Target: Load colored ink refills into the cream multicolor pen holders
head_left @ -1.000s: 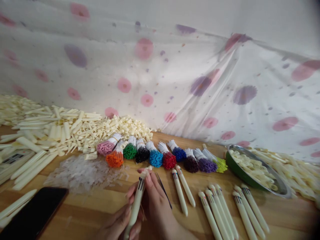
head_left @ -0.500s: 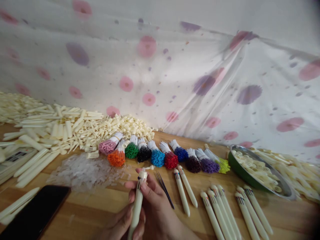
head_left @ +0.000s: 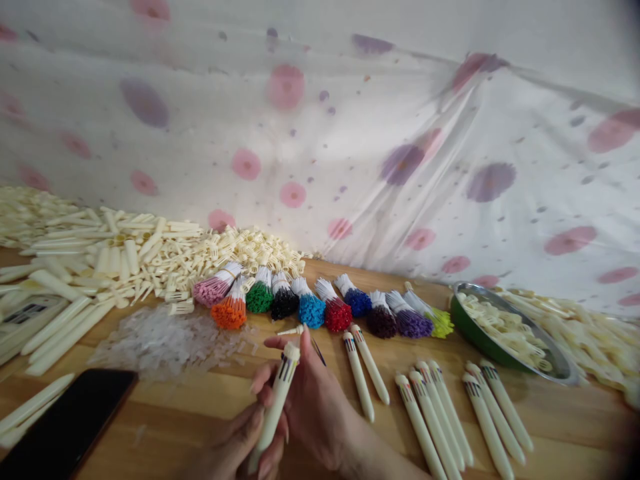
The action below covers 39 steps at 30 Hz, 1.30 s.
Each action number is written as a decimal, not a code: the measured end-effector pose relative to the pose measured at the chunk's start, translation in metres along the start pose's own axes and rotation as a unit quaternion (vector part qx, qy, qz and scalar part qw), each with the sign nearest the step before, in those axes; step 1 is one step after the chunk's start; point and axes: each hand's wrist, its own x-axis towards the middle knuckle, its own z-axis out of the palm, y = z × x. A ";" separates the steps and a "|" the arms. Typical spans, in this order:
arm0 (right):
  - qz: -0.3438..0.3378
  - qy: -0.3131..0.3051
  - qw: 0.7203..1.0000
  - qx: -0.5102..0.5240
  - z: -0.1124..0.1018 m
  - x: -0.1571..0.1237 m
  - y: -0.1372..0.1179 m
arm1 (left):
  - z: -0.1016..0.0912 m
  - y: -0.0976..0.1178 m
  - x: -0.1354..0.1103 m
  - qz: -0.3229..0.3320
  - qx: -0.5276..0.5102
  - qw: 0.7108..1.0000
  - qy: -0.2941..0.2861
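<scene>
My left hand [head_left: 245, 433] grips the lower barrel of a cream multicolour pen [head_left: 274, 407], which stands tilted with its top up. Coloured sliders show in slots near that top. Around the upper end, my right hand [head_left: 317, 400] is open, thumb raised beside the pen and fingers spread behind it; whether those fingers touch the barrel is hard to tell. A small cream pointed part [head_left: 291, 331] lies just beyond the fingertips. Dark tweezers [head_left: 319, 352] are mostly hidden behind my right hand.
Bundled refills [head_left: 337, 315] in several colours line the table's back. Finished-looking pens [head_left: 435, 417] lie right, near a green-sided bowl [head_left: 463, 333] of cream parts. Clear plastic pieces [head_left: 160, 343], a phone [head_left: 75, 420] and heaped cream barrels [head_left: 115, 257] are left.
My right thumb has lifted off the pen's top, and the fingers have spread. The pen leans a little more to the right. My right hand now covers most of the tweezers; the view has shifted slightly.
</scene>
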 end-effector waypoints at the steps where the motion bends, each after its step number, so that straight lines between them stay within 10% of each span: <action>1: 0.002 -0.004 1.000 0.004 0.001 0.000 0.000 | 0.003 0.000 0.002 -0.001 -0.017 1.000 -0.010; 7: -0.010 0.009 1.000 0.014 0.001 0.000 0.009 | 0.001 0.000 0.001 0.018 -0.100 0.990 -0.096; 17: -0.077 0.137 0.986 -0.048 0.005 0.004 0.017 | -0.006 -0.014 0.012 0.073 -0.049 0.994 -0.061; 39: 0.017 0.002 0.998 -0.055 -0.003 0.002 -0.004 | -0.013 -0.018 0.008 0.059 0.071 0.996 0.021</action>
